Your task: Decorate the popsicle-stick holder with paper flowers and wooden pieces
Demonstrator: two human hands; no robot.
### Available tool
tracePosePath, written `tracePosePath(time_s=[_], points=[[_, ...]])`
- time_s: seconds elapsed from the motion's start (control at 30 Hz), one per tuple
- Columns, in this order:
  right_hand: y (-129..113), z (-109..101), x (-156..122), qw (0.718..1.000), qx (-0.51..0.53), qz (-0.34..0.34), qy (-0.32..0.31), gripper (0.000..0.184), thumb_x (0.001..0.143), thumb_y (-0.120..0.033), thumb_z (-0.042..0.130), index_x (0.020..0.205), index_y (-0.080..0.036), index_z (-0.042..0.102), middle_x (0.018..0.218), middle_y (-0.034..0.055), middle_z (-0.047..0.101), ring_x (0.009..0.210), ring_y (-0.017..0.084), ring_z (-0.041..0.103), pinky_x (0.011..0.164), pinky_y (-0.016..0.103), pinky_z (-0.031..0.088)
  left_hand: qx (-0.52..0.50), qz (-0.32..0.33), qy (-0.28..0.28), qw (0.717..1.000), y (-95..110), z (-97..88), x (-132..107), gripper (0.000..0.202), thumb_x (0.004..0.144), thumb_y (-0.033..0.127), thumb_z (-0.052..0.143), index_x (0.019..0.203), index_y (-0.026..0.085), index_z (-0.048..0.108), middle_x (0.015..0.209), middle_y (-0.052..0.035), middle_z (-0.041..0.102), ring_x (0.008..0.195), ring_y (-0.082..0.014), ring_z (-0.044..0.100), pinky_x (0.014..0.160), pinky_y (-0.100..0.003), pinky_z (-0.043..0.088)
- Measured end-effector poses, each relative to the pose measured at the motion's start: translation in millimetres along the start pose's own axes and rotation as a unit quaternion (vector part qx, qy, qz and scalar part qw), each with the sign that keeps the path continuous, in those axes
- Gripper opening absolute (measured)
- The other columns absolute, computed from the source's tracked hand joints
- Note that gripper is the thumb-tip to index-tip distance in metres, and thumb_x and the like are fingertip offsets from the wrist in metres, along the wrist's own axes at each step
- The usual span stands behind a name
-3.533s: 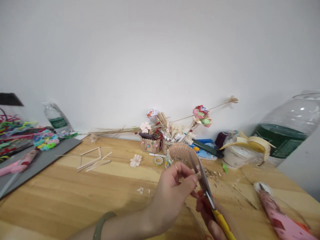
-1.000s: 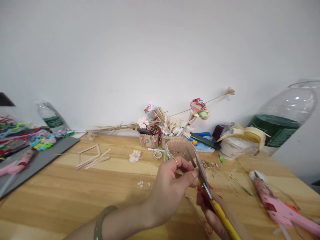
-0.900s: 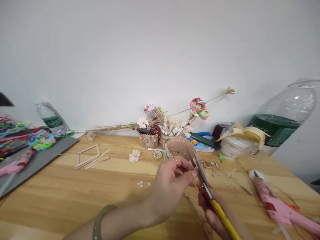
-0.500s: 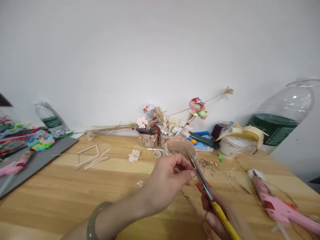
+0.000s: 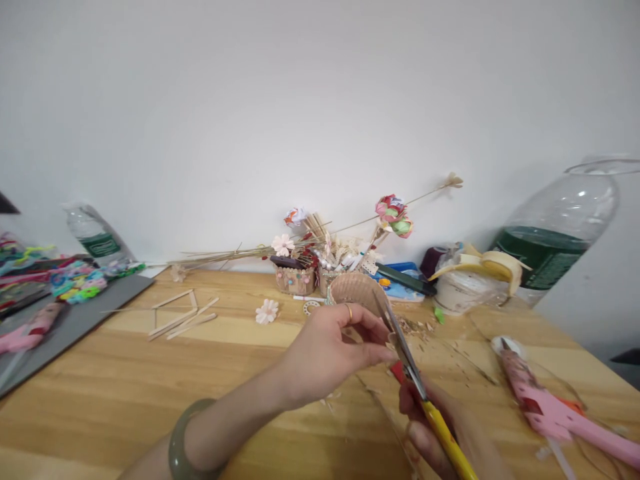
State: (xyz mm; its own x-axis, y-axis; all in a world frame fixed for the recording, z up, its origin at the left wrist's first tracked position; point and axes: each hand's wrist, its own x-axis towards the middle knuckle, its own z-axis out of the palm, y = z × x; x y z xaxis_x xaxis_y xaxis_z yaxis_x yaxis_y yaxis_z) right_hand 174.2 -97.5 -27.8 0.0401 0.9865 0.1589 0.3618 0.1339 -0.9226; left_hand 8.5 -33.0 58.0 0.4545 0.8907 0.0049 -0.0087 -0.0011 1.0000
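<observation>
My right hand (image 5: 440,427) grips a pair of scissors (image 5: 407,353) with a yellow handle; their metal blades point up and away from me, slightly parted. My left hand (image 5: 335,353) has its thumb and fingers pinched right beside the blades. Between the fingertips and the blades shows a small tan piece (image 5: 395,341), too small to name. A red bit (image 5: 398,371) shows beneath the blades. Behind the left fingers stands a round woven-looking pale basket (image 5: 356,288), partly covered by the hand.
Pink glue guns lie at right (image 5: 555,413) and left (image 5: 30,333). Wooden sticks (image 5: 183,317) and a pale flower (image 5: 267,311) lie left. Behind are decorated pots (image 5: 294,280) with flowers, a banana peel (image 5: 500,267), and a big bottle (image 5: 545,247). Shavings (image 5: 417,327) litter the wooden table.
Both hands stay close together. The blades look closer around the tan piece by the left fingertips. Small scraps now show on the table below the left wrist. The whole view shifts slightly.
</observation>
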Motion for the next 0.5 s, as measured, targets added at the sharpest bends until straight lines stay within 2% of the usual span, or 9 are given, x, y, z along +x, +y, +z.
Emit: tracePosePath(time_s=[0.13,0.3,0.4,0.5], points=[[-7.1,4.7,2.8,1.0,-0.016,0.007,0.015,0.046,0.065,-0.063,0.057,0.077,-0.018,0.058,0.06,0.0,0.053,0.051,0.014,0.052,0.048,0.025,0.041,-0.062,0.0,0.021,0.998,-9.6,6.9,2.2,0.018,0.057,0.023,0.073,0.067,0.014,0.061,0.066,-0.0001,0.06,0.06,-0.0101,0.051,0.059,-0.024,0.041],[-0.6,3.6,1.8,0.998,-0.058,0.028,-0.01,0.044,0.069,-0.057,0.059,0.085,-0.015,0.06,0.07,0.0067,0.061,0.06,0.019,0.058,0.055,0.029,0.047,-0.065,0.022,0.075,0.995,-16.2,9.5,1.3,0.018,0.064,0.029,0.069,0.071,0.013,0.063,0.067,-0.0004,0.06,0.06,-0.0102,0.05,0.058,-0.024,0.043],[7.5,2.8,3.9,0.998,-0.064,0.017,-0.022,0.045,0.07,-0.057,0.057,0.087,-0.015,0.06,0.077,0.0091,0.062,0.068,0.021,0.06,0.061,0.03,0.049,-0.046,0.041,0.072,0.996,-15.7,8.3,-1.4,0.016,0.068,0.028,0.066,0.072,0.014,0.063,0.068,-0.0003,0.06,0.062,-0.0101,0.051,0.061,-0.023,0.043],[18.5,3.4,6.5,0.998,-0.024,-0.017,-0.051,0.049,0.067,-0.063,0.057,0.083,-0.017,0.061,0.069,0.0061,0.06,0.061,0.019,0.058,0.055,0.027,0.048,-0.028,0.033,0.062,0.997,-12.5,6.7,-3.4,0.013,0.069,0.026,0.065,0.071,0.013,0.062,0.066,0.0,0.059,0.061,-0.0095,0.05,0.06,-0.023,0.041]])
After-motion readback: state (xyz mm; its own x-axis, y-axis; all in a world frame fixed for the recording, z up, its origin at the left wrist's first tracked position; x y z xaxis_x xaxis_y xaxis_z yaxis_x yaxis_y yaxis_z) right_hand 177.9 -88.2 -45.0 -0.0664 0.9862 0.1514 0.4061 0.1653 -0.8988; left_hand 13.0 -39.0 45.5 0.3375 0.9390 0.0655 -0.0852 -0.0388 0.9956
